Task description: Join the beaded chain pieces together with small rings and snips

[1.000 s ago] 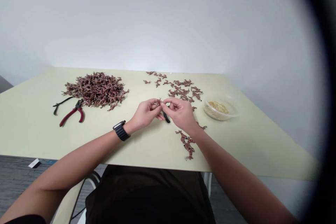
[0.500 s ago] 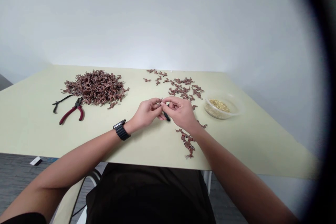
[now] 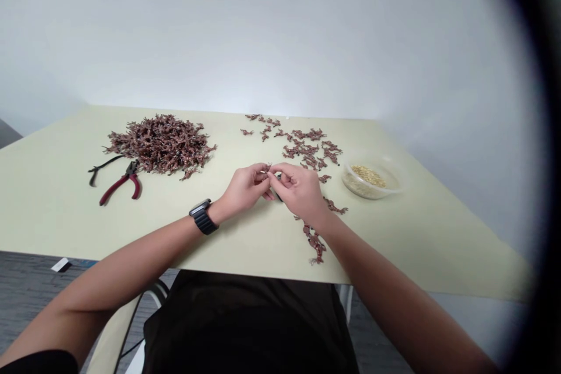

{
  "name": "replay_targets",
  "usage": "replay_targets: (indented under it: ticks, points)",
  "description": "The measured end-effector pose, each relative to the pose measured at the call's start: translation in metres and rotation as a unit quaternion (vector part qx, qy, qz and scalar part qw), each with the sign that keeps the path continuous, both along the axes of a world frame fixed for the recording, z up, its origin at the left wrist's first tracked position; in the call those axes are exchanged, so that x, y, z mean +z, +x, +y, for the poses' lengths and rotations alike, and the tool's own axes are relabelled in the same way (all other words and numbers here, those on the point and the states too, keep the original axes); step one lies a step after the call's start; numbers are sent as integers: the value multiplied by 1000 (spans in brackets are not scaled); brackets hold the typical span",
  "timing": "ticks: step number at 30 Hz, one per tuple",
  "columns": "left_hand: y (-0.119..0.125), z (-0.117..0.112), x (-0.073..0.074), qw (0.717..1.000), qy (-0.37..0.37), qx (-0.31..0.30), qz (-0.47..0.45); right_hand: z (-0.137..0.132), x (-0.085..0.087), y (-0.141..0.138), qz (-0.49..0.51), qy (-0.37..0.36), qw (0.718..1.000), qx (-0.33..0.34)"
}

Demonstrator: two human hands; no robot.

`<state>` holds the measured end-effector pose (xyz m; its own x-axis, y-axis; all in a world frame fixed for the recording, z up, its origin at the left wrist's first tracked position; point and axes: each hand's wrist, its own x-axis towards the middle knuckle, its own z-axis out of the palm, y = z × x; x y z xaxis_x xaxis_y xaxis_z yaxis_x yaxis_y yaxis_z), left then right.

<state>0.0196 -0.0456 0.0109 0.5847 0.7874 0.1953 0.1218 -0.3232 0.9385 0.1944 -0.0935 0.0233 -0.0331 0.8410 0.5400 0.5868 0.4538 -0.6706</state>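
Two hands work just right of your red-handled pliers and copper-coloured heap — your left hand and right hand nearly shut, pinching a tiny metal piece between them; one slip could lose it among the scattered pieces near the clear tub

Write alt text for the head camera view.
The left hand and right hand pinch a tiny piece over a pale green table. Red-handled pliers and a heap of reddish-brown pieces lie left, a clear bowl of gold grains right.
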Motion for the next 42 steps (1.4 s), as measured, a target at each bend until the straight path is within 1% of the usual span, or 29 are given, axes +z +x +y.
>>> replay_targets:
  ticks: [3,5,7,9,11,13,15,17,19,21,23,25,26,28,31,33,34,35,36,37,39,40,42]
  points:
    - [-3,-1,-1,993,94,27,69,3,-3,2,32,-45,998,3]
    - [-5,-1,0,976,169,46,128,4,-4,3,56,-74,996,4]
    - [-6,-2,0,955,225,65,183,5,-4,3,59,-85,995,5]
    - [-6,-2,-1,934,261,82,231,5,-4,0,53,-86,995,2]
    - [-6,-1,-3,914,290,96,267,5,-4,-3,70,-100,993,-6]
    - [-6,-1,-6,898,317,104,288,6,-5,-5,124,-141,982,-1]
    - [-6,0,-8,890,332,105,293,8,-5,-5,186,-195,963,26]
    - [-6,1,-6,894,328,94,290,10,-4,-1,208,-228,950,48]
    - [-6,1,-2,908,307,76,274,12,-4,4,181,-223,957,36]
    - [-6,0,3,928,275,48,247,14,-4,8,135,-179,975,-1]
    - [-6,-1,7,945,245,14,215,15,-5,10,98,-116,988,-29]
    - [-7,-1,9,955,223,-17,195,17,-7,11,71,-71,995,-21]
    - [-7,-1,9,959,212,-30,188,17,-8,11,65,-64,996,-5]
    - [-8,1,10,970,175,-46,162,18,-8,13,72,-79,994,34]
    - [-6,4,11,990,88,-82,78,20,-5,19,115,-127,982,82]
    - [-6,5,11,994,21,-106,31,20,-2,24,134,-151,975,97]
    - [-5,5,11,994,-7,-107,22,20,-2,26,137,-160,973,99]
    - [-5,5,12,995,-24,-95,23,20,-2,27,137,-166,972,97]
    - [-5,5,12,997,-26,-72,32,20,-2,28,133,-170,972,90]
    - [-5,4,12,998,-9,-40,46,21,-3,27,128,-169,974,79]
    - [-5,2,12,994,69,25,86,21,-6,23,117,-160,979,50]
    - [-6,1,13,986,115,49,110,21,-6,21,110,-155,981,36]
    - [-6,-1,14,967,189,71,158,20,-2,20,87,-144,985,23]
